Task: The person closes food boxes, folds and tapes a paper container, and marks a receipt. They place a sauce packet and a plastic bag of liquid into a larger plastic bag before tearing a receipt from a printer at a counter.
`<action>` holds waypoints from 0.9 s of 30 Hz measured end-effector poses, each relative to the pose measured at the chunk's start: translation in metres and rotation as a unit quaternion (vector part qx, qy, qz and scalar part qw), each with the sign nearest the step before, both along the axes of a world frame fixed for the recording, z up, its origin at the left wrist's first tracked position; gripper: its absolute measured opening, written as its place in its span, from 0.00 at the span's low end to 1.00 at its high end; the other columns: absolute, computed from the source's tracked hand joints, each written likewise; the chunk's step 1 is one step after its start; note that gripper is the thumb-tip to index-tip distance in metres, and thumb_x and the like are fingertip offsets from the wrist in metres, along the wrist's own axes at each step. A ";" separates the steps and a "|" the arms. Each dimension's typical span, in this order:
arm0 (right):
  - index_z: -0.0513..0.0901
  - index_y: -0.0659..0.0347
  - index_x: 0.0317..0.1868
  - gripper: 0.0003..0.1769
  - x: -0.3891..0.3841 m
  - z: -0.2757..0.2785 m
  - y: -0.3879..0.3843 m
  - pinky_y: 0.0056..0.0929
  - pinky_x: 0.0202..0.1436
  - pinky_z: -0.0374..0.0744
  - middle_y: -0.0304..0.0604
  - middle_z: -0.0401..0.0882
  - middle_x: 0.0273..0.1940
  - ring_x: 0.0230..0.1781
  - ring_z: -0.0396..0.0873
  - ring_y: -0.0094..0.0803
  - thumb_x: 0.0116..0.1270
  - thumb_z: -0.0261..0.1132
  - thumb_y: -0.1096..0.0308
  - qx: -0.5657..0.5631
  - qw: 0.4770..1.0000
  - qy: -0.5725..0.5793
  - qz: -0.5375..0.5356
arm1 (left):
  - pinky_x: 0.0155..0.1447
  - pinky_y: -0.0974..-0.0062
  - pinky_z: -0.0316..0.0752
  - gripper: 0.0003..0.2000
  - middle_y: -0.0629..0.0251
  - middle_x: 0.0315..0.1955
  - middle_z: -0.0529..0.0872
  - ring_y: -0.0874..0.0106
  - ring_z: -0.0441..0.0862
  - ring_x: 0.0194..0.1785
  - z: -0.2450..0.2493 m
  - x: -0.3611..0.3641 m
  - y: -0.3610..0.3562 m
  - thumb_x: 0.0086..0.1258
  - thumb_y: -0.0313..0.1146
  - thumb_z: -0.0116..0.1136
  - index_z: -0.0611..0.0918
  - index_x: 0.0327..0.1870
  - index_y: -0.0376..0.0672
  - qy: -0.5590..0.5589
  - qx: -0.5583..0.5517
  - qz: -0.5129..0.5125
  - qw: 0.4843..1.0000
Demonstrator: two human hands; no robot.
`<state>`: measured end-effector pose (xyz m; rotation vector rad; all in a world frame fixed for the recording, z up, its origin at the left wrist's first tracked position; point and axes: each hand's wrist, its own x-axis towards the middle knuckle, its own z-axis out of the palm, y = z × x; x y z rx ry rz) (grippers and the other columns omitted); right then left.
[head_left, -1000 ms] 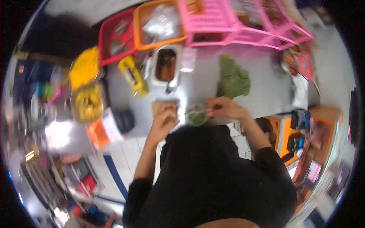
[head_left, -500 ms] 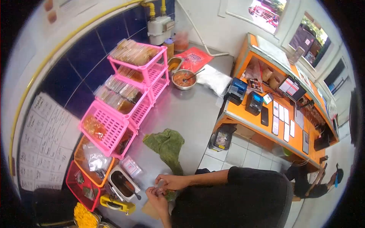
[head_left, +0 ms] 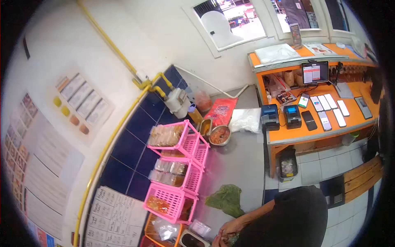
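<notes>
My right hand [head_left: 231,227] is at the bottom of the head view, its fingers closed on something small I cannot make out. Just below it, my left hand [head_left: 219,240] is closed at the same small thing, partly cut off by the frame edge. Something greenish lies against the hands. A green cloth [head_left: 226,199] lies crumpled on the steel counter [head_left: 240,168], above my right hand. Left of the hands are a clear packet [head_left: 200,228] and a metal container [head_left: 193,239].
Pink stacked baskets [head_left: 169,201] with packets stand along the tiled wall. Farther back are a bowl of red food [head_left: 219,135], a red bag [head_left: 221,111] and white plastic [head_left: 245,120]. At right, an orange desk [head_left: 296,138] holds phones, two small machines and a screen [head_left: 315,73].
The view has swung up and left, so the hands now sit nearer the bottom edge and more wall shows. Both hands remain together; the green cloth stays on the counter.
</notes>
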<state>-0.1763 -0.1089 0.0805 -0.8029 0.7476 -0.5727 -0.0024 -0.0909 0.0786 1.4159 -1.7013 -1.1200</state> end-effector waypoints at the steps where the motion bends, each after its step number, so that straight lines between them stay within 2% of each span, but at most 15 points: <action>1: 0.82 0.56 0.53 0.15 -0.006 0.014 0.004 0.21 0.22 0.62 0.29 0.76 0.26 0.20 0.65 0.16 0.67 0.67 0.67 0.016 0.999 -0.016 0.022 | 0.41 0.72 0.75 0.09 0.59 0.33 0.83 0.72 0.80 0.38 -0.001 0.001 -0.002 0.77 0.33 0.54 0.80 0.42 0.36 0.004 0.006 0.005 1.000; 6: 0.80 0.54 0.56 0.14 -0.006 0.000 0.001 0.21 0.21 0.60 0.27 0.74 0.25 0.18 0.62 0.16 0.71 0.64 0.65 0.008 0.999 0.001 -0.032 | 0.42 0.71 0.75 0.10 0.58 0.33 0.84 0.71 0.80 0.38 -0.009 0.003 -0.004 0.77 0.35 0.54 0.80 0.43 0.36 0.019 0.041 0.039 0.998; 8: 0.83 0.59 0.57 0.17 -0.011 0.004 0.008 0.24 0.47 0.75 0.30 0.81 0.42 0.43 0.75 0.19 0.79 0.61 0.57 -0.114 0.992 0.053 -0.007 | 0.42 0.70 0.75 0.11 0.58 0.33 0.84 0.70 0.81 0.38 -0.015 0.009 0.001 0.77 0.36 0.54 0.81 0.43 0.36 0.026 0.057 0.057 0.996; 11: 0.84 0.58 0.55 0.16 -0.004 -0.045 0.000 0.26 0.49 0.76 0.31 0.83 0.43 0.45 0.77 0.20 0.78 0.61 0.56 -0.268 0.953 -0.091 0.109 | 0.43 0.69 0.75 0.12 0.57 0.34 0.84 0.69 0.81 0.38 -0.025 0.020 0.011 0.77 0.38 0.55 0.81 0.43 0.36 0.040 0.088 0.089 0.991; 14: 0.86 0.59 0.52 0.15 -0.025 -0.006 0.011 0.32 0.49 0.79 0.42 0.88 0.44 0.44 0.82 0.27 0.74 0.63 0.59 -0.382 0.913 0.044 0.135 | 0.43 0.68 0.75 0.13 0.56 0.34 0.85 0.68 0.82 0.38 -0.069 0.049 0.005 0.77 0.39 0.55 0.81 0.43 0.36 0.076 0.132 0.159 0.976; 15: 0.87 0.60 0.51 0.15 -0.024 0.001 0.014 0.35 0.50 0.80 0.45 0.89 0.44 0.44 0.83 0.29 0.73 0.63 0.60 -0.381 0.904 0.112 0.159 | 0.48 0.66 0.77 0.17 0.56 0.35 0.86 0.63 0.82 0.37 0.033 0.001 0.038 0.77 0.43 0.54 0.84 0.46 0.36 -0.104 0.124 0.187 0.969; 16: 0.87 0.58 0.52 0.17 -0.016 -0.031 0.006 0.41 0.48 0.82 0.50 0.89 0.44 0.41 0.85 0.36 0.72 0.62 0.57 -0.452 0.859 0.185 0.155 | 0.48 0.66 0.75 0.22 0.56 0.35 0.86 0.64 0.81 0.38 0.089 -0.024 0.049 0.77 0.50 0.51 0.83 0.49 0.36 -0.132 0.086 0.195 0.968; 17: 0.87 0.59 0.51 0.19 -0.018 -0.025 0.006 0.44 0.47 0.82 0.51 0.88 0.44 0.41 0.86 0.44 0.73 0.61 0.53 -0.520 0.832 0.155 0.118 | 0.47 0.69 0.74 0.19 0.58 0.36 0.85 0.67 0.80 0.39 0.065 -0.018 0.051 0.78 0.45 0.52 0.83 0.49 0.36 -0.128 0.017 0.200 0.971; 18: 0.85 0.58 0.56 0.16 -0.025 0.006 0.010 0.42 0.53 0.82 0.50 0.87 0.48 0.47 0.85 0.44 0.75 0.60 0.60 -0.486 0.825 0.240 0.159 | 0.49 0.72 0.74 0.14 0.62 0.36 0.84 0.71 0.78 0.40 0.063 -0.011 0.047 0.80 0.40 0.54 0.82 0.49 0.36 0.053 0.162 0.184 0.968; 20: 0.79 0.56 0.58 0.17 -0.014 0.008 0.018 0.44 0.46 0.84 0.56 0.85 0.43 0.40 0.86 0.52 0.75 0.60 0.59 -0.417 0.837 0.341 0.094 | 0.51 0.73 0.72 0.10 0.63 0.40 0.82 0.72 0.76 0.43 0.041 -0.004 0.057 0.79 0.34 0.56 0.82 0.46 0.36 0.026 0.116 0.170 0.978; 21: 0.77 0.56 0.58 0.19 -0.011 0.022 0.021 0.46 0.43 0.84 0.58 0.84 0.38 0.38 0.86 0.54 0.72 0.64 0.58 -0.370 0.825 0.418 0.085 | 0.52 0.71 0.72 0.08 0.62 0.40 0.81 0.70 0.77 0.45 -0.002 0.005 0.065 0.78 0.32 0.56 0.83 0.44 0.36 0.100 0.055 0.151 0.982; 22: 0.77 0.56 0.58 0.21 -0.003 0.001 0.020 0.46 0.41 0.84 0.58 0.84 0.36 0.38 0.86 0.54 0.69 0.67 0.59 -0.401 0.812 0.421 0.052 | 0.53 0.70 0.72 0.06 0.59 0.39 0.80 0.64 0.77 0.46 0.003 0.006 0.069 0.75 0.29 0.57 0.83 0.43 0.37 0.026 -0.064 0.099 0.993; 23: 0.79 0.57 0.54 0.16 0.001 0.011 0.020 0.43 0.41 0.85 0.58 0.84 0.36 0.36 0.87 0.50 0.69 0.67 0.62 -0.430 0.792 0.430 0.052 | 0.54 0.68 0.72 0.05 0.55 0.43 0.80 0.59 0.77 0.48 0.023 0.001 0.073 0.73 0.27 0.58 0.82 0.43 0.36 0.061 0.024 0.110 0.992; 26: 0.82 0.55 0.54 0.13 0.006 -0.016 0.021 0.39 0.36 0.83 0.47 0.86 0.35 0.31 0.86 0.45 0.70 0.66 0.65 -0.444 0.863 0.241 -0.017 | 0.56 0.63 0.73 0.07 0.52 0.50 0.78 0.55 0.77 0.53 0.030 0.004 0.075 0.68 0.29 0.63 0.81 0.43 0.37 0.021 -0.074 0.102 0.992; 27: 0.84 0.57 0.51 0.11 0.004 -0.004 0.018 0.32 0.33 0.79 0.41 0.85 0.34 0.28 0.83 0.36 0.70 0.67 0.66 -0.315 0.929 0.194 -0.004 | 0.57 0.61 0.73 0.08 0.52 0.52 0.78 0.53 0.77 0.54 0.034 0.005 0.075 0.66 0.29 0.64 0.80 0.42 0.38 0.005 -0.068 0.111 0.991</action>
